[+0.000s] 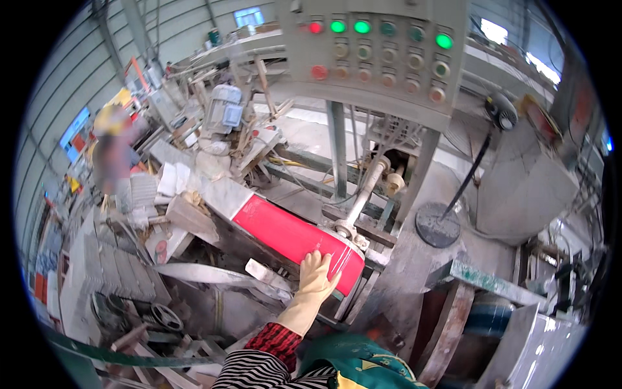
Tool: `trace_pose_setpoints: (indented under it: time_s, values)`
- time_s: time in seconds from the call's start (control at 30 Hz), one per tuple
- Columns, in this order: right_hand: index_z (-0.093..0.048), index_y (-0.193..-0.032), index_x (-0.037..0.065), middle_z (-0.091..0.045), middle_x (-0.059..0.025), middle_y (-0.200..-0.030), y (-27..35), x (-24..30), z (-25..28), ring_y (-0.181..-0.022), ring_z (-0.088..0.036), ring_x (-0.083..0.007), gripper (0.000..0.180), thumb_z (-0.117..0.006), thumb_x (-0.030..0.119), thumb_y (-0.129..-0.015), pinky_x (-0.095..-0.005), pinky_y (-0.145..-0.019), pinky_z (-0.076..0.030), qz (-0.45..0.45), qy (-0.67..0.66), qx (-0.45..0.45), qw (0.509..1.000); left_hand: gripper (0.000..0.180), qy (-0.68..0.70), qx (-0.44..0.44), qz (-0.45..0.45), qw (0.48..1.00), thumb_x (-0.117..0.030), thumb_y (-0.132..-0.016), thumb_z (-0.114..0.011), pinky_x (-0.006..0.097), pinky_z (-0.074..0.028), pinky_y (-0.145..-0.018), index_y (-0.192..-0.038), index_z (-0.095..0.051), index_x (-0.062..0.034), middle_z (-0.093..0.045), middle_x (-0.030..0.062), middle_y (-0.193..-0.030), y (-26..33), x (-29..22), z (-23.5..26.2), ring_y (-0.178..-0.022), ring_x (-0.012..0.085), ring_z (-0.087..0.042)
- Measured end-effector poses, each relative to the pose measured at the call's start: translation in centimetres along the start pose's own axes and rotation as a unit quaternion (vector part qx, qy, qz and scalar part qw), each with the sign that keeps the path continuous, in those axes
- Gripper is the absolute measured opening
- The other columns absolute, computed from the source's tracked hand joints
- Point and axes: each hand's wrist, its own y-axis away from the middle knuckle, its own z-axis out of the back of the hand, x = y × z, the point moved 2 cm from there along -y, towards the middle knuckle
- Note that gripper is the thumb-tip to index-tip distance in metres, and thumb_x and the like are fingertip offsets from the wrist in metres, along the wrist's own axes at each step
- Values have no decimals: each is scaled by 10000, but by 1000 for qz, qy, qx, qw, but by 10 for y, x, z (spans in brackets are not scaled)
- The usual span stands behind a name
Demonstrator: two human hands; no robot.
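My left hand [314, 279], in a cream rubber glove, rests palm down near the close end of a red conveyor belt [278, 227]. Its fingers are stretched out and hold nothing that I can see. The sleeve above the glove is red-checked at the cuff and striped further up. Farther along the belt lies a pale grey stone slab [223, 196]. A roller shaft [368, 188] meets the belt's right side near its end. My right hand is not in view.
A control panel [376, 58] with lit red and green buttons stands ahead. To the right are a fan on a round-based stand [437, 225] and a green-edged metal frame [495, 285]. Stacked slabs [123, 266] and scrap crowd the left, where a blurred person [115, 149] stands.
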Motion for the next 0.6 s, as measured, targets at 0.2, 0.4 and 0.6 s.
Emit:
trace_pose_setpoints:
  time_s: [0.2, 0.4, 0.6]
  values:
    - [-525, -1378, 52, -561, -202, -1316, 22, 31, -51, -1130, -588, -244, 604, -730, 334, -886, -375, -937, -501, -68, 45, 118, 990, 936, 618, 327, 132, 703, -423, -893, -725, 470, -192, -1224, -1584, -185, -97, -224, 151, -1635, 44, -94, 33, -1507, 281, -219]
    - [-525, -1369, 68, -658, -211, -1156, 77, 146, -199, -917, -684, -316, 540, -694, 221, -880, -407, -790, -562, 273, 401, 206, 850, 1048, 785, 294, 131, 529, -447, -848, -770, 482, -293, -1190, -1557, -86, -88, -278, 191, -1542, 59, -173, 16, -1451, 282, -287]
    - [-583, -1147, 33, -678, -159, -996, 92, 220, -297, -815, -691, -342, 449, -698, 87, -716, -450, -661, -567, 668, 357, 198, 622, 382, 881, -60, 324, 340, -160, -972, -590, 501, -543, -953, -1302, -467, -10, -606, 176, -1221, 32, -82, 55, -1106, 330, -630]
